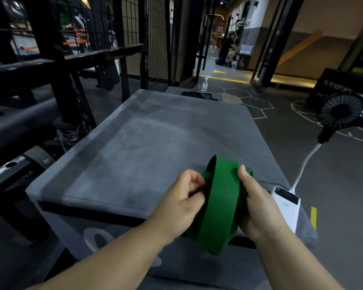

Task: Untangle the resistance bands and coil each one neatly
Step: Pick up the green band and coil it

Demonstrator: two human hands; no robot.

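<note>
A wide green resistance band (218,206) is wound into an upright coil above the near right part of a grey padded box (138,143). My left hand (181,203) pinches the coil's left side with curled fingers and thumb. My right hand (258,208) grips the right side, its thumb pressed on the outer wrap near the top. The coil's lower end hangs past the box's front edge. A dark bundle (199,95), possibly another band, lies at the far end of the box.
A white power bank (286,203) rests at the box's right edge, its white cable running up to a small black fan (342,113). A water bottle (204,84) stands beyond the box. Black rack frames and mesh (71,59) line the left. A person sits far back.
</note>
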